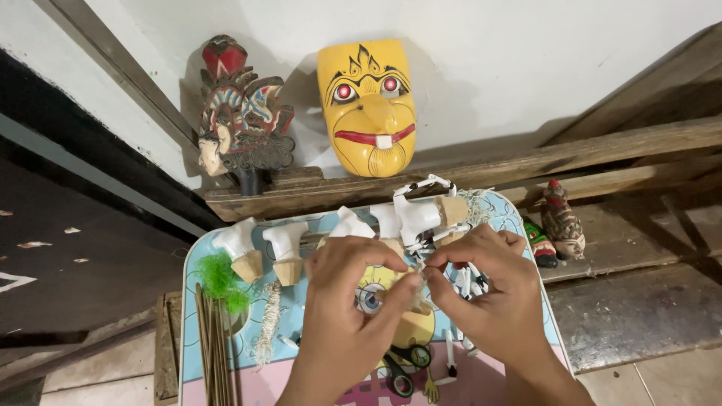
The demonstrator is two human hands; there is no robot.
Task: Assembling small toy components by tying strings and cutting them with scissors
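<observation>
My left hand (342,301) and my right hand (489,289) meet over a small cartoon-printed table (197,256). Their fingertips pinch a small pale puppet piece with thin string (418,280) between them; the fingers hide most of it. Just beyond the hands stands a white puppet torso with thin white jointed arms (421,210). Several more white-and-wood puppet torsos (241,244) line the table's far edge. Loose white arm pieces (466,282) lie under my right hand.
A yellow wooden mask (367,105) and a carved painted puppet head (241,113) lean on the wall above a wooden beam (602,150). Green fibre tuft (222,278), thin sticks (214,353), a cord bundle (267,323), scissors (402,368), two painted figures (560,222) on planks at the right.
</observation>
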